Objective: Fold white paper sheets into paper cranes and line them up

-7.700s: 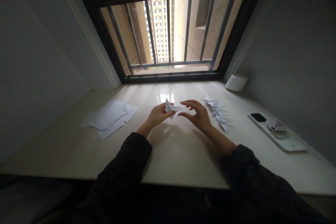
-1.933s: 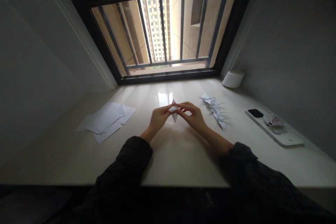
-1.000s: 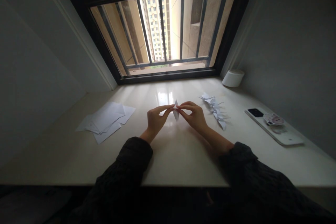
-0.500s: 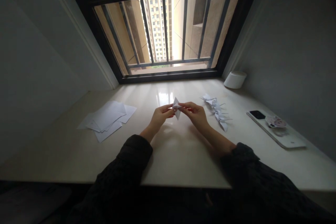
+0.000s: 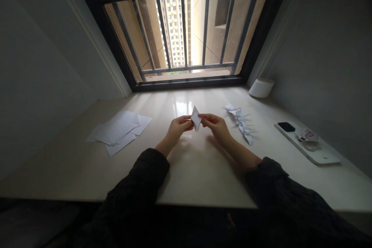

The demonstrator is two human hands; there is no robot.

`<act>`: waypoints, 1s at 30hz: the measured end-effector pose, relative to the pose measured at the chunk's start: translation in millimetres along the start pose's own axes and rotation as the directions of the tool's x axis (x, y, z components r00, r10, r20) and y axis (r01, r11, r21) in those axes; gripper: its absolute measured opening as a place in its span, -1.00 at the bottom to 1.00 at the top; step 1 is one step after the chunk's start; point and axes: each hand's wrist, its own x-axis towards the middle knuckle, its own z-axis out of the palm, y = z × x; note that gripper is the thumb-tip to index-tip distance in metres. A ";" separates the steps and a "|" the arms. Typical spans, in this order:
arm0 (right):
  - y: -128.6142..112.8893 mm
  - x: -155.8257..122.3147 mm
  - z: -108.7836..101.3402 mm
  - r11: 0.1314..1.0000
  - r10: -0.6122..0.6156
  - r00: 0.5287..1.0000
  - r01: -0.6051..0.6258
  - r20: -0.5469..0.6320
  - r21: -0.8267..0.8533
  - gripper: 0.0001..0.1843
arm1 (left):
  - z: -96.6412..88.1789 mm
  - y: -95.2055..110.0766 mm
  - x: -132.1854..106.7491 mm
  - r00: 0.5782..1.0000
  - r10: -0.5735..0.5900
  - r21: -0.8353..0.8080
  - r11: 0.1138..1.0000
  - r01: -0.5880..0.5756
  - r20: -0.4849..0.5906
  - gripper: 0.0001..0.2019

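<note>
A small piece of folded white paper [image 5: 196, 118], diamond-shaped with a pointed top and bottom, is held up over the middle of the white sill. My left hand [image 5: 178, 128] pinches its left edge between thumb and fingers. On the opposite edge my right hand [image 5: 215, 126] grips it, thumb and fingertips closed. Right of my right hand lies a row of several folded paper cranes [image 5: 240, 122]. Over to the left, loose white paper sheets [image 5: 117, 130] lie in an overlapping pile.
A white phone [image 5: 308, 143] with a round decorated grip lies at the right. Near the window's right corner stands a white cylindrical object [image 5: 261, 87]. The barred window [image 5: 186, 38] rises behind the white sill [image 5: 203, 182], whose front edge is close to my body.
The folded paper now shows a smooth, flat diamond face, where creased flaps showed before. My right fingers have shifted slightly along its right edge. The left hand has barely moved.
</note>
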 end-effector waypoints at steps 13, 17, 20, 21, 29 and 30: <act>-2.2 -1.1 -0.9 0.988 -0.078 0.980 0.100 0.181 -0.116 -0.71 | 0.1 4.6 -1.2 0.999 -0.013 -0.035 0.999 0.014 0.048 -0.61; -5.9 -2.6 -0.2 0.988 -0.108 0.965 0.131 0.241 -0.079 -0.72 | -0.2 4.1 0.0 0.999 -0.012 -0.035 0.999 0.013 0.037 -0.62; -9.6 -3.8 1.4 0.989 -0.111 0.949 0.134 0.294 -0.059 -0.71 | 0.4 3.9 -0.2 1.000 0.007 -0.005 1.000 -0.007 0.029 -0.62; -10.3 -3.9 1.8 0.989 -0.109 0.946 0.134 0.306 -0.062 -0.70 | 0.7 4.0 -0.5 0.999 0.020 0.007 1.000 -0.020 0.026 -0.62; -10.6 -2.6 0.9 0.960 -0.126 0.941 0.196 0.314 -0.202 -0.66 | 3.6 3.7 -2.8 0.997 0.056 0.045 0.997 -0.058 0.046 -0.66; -11.1 -2.6 0.8 0.955 -0.135 0.940 0.209 0.314 -0.213 -0.66 | 3.7 3.3 -2.7 0.997 0.058 0.042 0.997 -0.060 0.046 -0.66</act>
